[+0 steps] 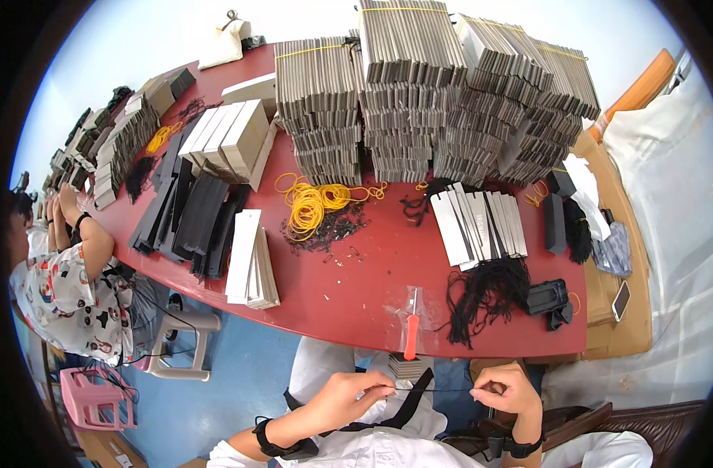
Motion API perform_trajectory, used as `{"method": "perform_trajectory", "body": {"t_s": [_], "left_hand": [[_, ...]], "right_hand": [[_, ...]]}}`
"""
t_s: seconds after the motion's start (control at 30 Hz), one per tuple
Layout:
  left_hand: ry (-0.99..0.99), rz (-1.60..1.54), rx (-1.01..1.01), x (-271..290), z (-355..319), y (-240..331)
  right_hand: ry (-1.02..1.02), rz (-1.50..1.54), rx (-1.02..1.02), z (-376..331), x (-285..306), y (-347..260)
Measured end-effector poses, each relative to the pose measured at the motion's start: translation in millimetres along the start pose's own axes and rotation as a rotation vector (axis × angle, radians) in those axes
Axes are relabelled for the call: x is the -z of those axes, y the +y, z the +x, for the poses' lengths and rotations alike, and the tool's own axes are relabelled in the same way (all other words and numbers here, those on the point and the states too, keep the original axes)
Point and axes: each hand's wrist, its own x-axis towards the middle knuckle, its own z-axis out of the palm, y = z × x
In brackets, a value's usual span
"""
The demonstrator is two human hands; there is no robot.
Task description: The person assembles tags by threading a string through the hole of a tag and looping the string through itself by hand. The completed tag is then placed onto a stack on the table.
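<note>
A thin black cord [430, 389] stretches between my two hands above my lap. My left hand [355, 396] pinches one end of it between thumb and fingers. The other end is gripped by my right hand [509, 392], its fingers curled in. Black straps sit round both my wrists. Just past my hands, at the table's near edge, lies an orange-handled tool [412, 337] on a piece of clear plastic. A tangle of black cords [489, 296] rests on the table to the right of it.
Tall stacks of grey folded card pieces [407, 47] stand at the back of the red table [348, 312]. Yellow elastic bands [313, 207], white cards [481, 226], more white cards [251, 265] and black strips [200, 218] lie nearer. Another person [75, 288] works at the left.
</note>
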Motion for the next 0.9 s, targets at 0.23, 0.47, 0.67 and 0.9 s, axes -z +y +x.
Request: {"method": "perform_trajectory", "body": {"t_s": [0.23,0.47,0.67,0.9], "left_hand": [[0.058,-0.030,-0.031,-20.5,-3.7,-5.7],[0.084,-0.078,-0.068,-27.8,-2.2,-8.8],[0.090,0.025,-0.118,-30.1,-1.5,-13.4],[0.170,0.127,-0.215,-30.4,0.8,-16.9]], "right_hand": [[0.063,0.102,-0.129,-8.0,0.5,18.9],[0.098,0.171,-0.152,-9.4,-5.7,43.6],[0.130,0.216,-0.155,-8.8,-5.7,46.1],[0.137,0.070,-0.172,-10.6,-12.5,56.2]]}}
